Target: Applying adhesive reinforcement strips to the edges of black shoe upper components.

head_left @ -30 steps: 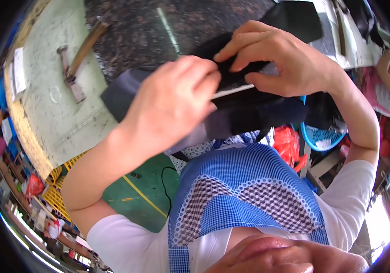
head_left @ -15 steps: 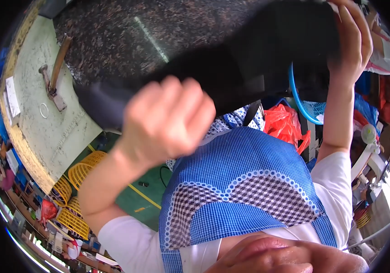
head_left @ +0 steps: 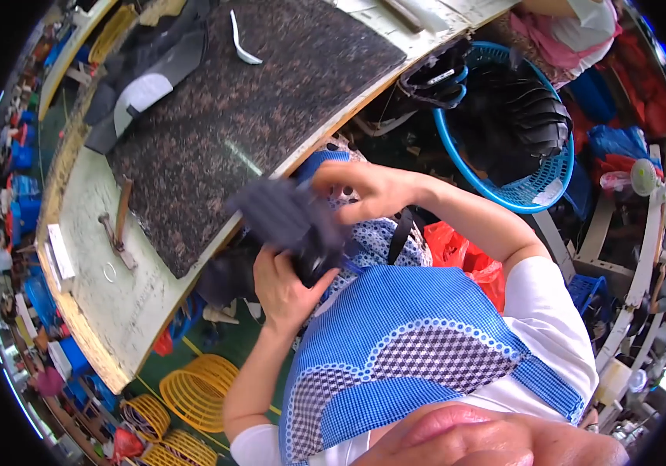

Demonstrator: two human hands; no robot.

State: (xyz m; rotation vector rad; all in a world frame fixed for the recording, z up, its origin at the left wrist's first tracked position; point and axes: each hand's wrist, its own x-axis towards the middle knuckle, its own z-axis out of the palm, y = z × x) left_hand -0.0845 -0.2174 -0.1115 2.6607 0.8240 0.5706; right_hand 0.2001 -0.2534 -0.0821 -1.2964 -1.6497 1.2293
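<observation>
In front of my apron, near the table's edge, I hold a bunched piece of dark, soft-looking material (head_left: 290, 221), blurred by motion. My left hand (head_left: 278, 291) is closed around its lower part, thumb toward me. At its upper right end, my right hand (head_left: 364, 189) grips it with bent fingers. Some fingertips are hidden behind the piece, and its exact kind cannot be made out. Beyond it lies a dark speckled stone slab (head_left: 271, 101) on the worktable.
A hammer (head_left: 121, 233) and a white ring (head_left: 109, 272) lie on the pale tabletop. Dark pieces (head_left: 170, 66) and a white curved tool (head_left: 239, 39) rest on the slab. At right stands a blue basket (head_left: 448, 144) of black pieces (head_left: 531, 116); yellow baskets (head_left: 197, 392) are on the floor.
The dark material was stretched wide close to the camera, raised by my right hand; now it is lower and bunched between both hands. My right hand came down and left.
</observation>
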